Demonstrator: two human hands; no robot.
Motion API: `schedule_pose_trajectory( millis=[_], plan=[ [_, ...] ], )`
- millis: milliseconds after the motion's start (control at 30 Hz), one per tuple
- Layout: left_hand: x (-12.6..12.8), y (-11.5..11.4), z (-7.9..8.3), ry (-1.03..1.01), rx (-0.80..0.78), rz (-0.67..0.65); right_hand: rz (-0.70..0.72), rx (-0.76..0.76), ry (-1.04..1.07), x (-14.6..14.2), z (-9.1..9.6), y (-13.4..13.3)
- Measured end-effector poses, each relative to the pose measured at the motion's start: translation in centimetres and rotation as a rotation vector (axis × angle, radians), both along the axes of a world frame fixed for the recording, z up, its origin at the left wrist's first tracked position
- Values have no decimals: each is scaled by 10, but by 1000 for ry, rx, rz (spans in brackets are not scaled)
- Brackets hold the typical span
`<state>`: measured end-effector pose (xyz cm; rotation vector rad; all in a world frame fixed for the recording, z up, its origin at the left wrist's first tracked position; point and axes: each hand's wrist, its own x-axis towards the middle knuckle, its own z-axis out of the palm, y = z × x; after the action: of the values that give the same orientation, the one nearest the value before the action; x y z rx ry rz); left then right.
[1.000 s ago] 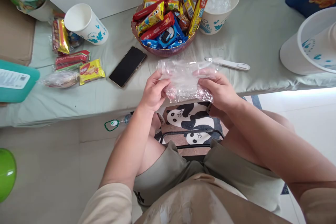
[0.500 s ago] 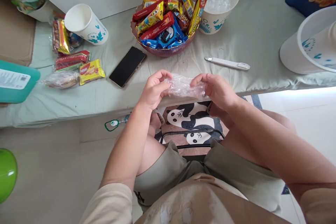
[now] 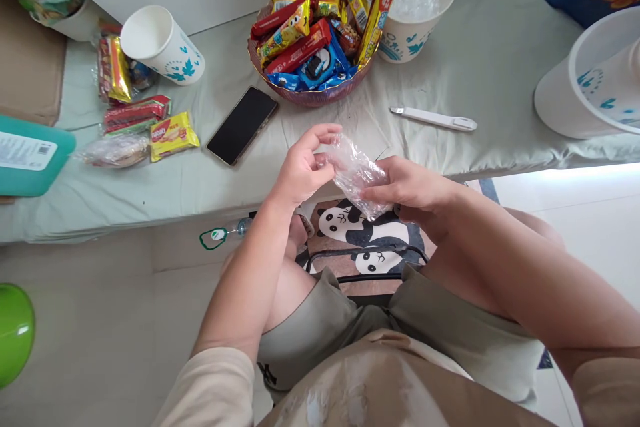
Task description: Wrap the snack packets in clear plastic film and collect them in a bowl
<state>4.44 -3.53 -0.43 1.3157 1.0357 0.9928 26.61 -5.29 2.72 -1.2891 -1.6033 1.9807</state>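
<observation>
My left hand (image 3: pixel 303 170) and my right hand (image 3: pixel 407 187) both pinch a crumpled clear plastic wrapper (image 3: pixel 356 172), held over the front edge of the cloth-covered table (image 3: pixel 210 180). The left fingers grip its upper left end, with the index finger curled above it. The right thumb and fingers hold its lower right end. Beyond my hands stands a bowl (image 3: pixel 313 95) heaped with wrapped snack bars (image 3: pixel 300 47).
A black phone (image 3: pixel 243 125) lies left of my hands, a white utility knife (image 3: pixel 434 120) to the right. Paper cups (image 3: pixel 160 47) (image 3: pixel 415 7) flank the bowl; a big cup (image 3: pixel 590 80) lies at right. Loose snacks (image 3: pixel 140 123) and a teal box (image 3: pixel 33 157) sit left.
The wrapper, spread flat between my hands a second ago, has been squeezed into a small wad. My right hand dropped lower and my left index finger lifted.
</observation>
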Motion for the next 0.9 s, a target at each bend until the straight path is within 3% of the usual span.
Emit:
schedule_pose_trajectory(
  millis=[167, 233, 333, 433, 600, 767, 900],
  plan=[
    [1, -3, 0, 272, 340, 496, -4, 41, -48, -2, -4, 1],
    [4, -10, 3, 371, 510, 456, -12, 49, -31, -3, -3, 1],
    [11, -18, 7, 430, 624, 145, -23, 81, 9, -4, -1, 1],
    [15, -20, 8, 484, 563, -12, -15, 164, 72, -4, -2, -1],
    [13, -17, 8, 422, 280, -147, -58, 193, 156, -5, -5, -2],
    [13, -16, 5, 339, 140, -30, -96, 237, 140, -7, -6, -1],
    [13, -11, 3, 204, 50, 38, -408, 403, -99, -6, -13, 0]
  ],
)
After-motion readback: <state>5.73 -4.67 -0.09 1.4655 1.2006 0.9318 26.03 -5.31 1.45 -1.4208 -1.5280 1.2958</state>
